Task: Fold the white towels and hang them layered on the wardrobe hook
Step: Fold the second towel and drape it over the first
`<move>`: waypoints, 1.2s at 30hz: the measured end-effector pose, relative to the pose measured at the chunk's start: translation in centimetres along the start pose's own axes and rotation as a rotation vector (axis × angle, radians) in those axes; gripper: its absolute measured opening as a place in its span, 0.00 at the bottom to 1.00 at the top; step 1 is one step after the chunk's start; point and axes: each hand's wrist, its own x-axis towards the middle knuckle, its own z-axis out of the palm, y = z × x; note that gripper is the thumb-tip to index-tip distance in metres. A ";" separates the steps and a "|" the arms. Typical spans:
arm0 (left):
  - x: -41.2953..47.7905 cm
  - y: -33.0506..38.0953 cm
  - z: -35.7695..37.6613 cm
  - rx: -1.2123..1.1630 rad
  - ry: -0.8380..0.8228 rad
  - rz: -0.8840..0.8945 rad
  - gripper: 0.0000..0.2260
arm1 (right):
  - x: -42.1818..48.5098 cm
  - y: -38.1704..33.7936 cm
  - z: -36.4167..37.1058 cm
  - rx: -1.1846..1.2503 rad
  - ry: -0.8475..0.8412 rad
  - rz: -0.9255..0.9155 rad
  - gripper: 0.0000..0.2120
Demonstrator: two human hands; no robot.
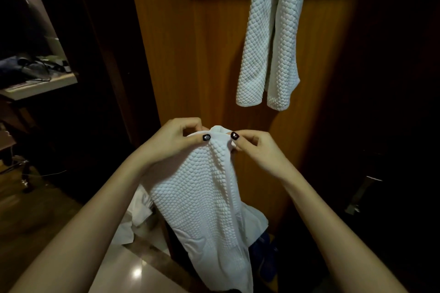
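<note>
A white waffle-textured towel (202,192) hangs down in front of me, held up by its top edge. My left hand (176,143) pinches the top at the left and my right hand (257,150) pinches it at the right, thumbs toward me. A second white towel (271,38) hangs folded over from the top of the wooden wardrobe panel (190,54), above and to the right of my hands. The hook itself is out of view at the frame's top edge.
More white cloth (140,211) lies bunched low behind the held towel, over a glossy pale surface (133,269). A blue item (266,257) sits at the bottom right of it. A cluttered desk (40,83) stands far left. A dark wardrobe interior fills the right.
</note>
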 end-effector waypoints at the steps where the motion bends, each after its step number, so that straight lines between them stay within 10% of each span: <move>1: 0.1 -0.1 0.2 0.005 0.019 0.011 0.13 | 0.0 0.0 0.1 0.011 0.011 0.012 0.07; 12: 0.5 -1.6 1.0 0.099 -0.163 0.003 0.02 | 0.4 0.9 0.0 -0.095 0.220 0.034 0.06; 22: -2.9 -6.0 -1.6 0.267 -0.311 -0.238 0.15 | 0.4 1.5 -3.1 -0.137 0.361 0.061 0.09; 27: -2.8 -6.6 -1.9 0.079 -0.061 -0.162 0.02 | 0.2 0.5 -5.5 -0.134 0.429 0.060 0.11; 36: -0.3 -5.8 -1.7 -0.204 0.180 -0.062 0.11 | -2.1 -0.4 -7.5 -0.275 0.424 0.109 0.10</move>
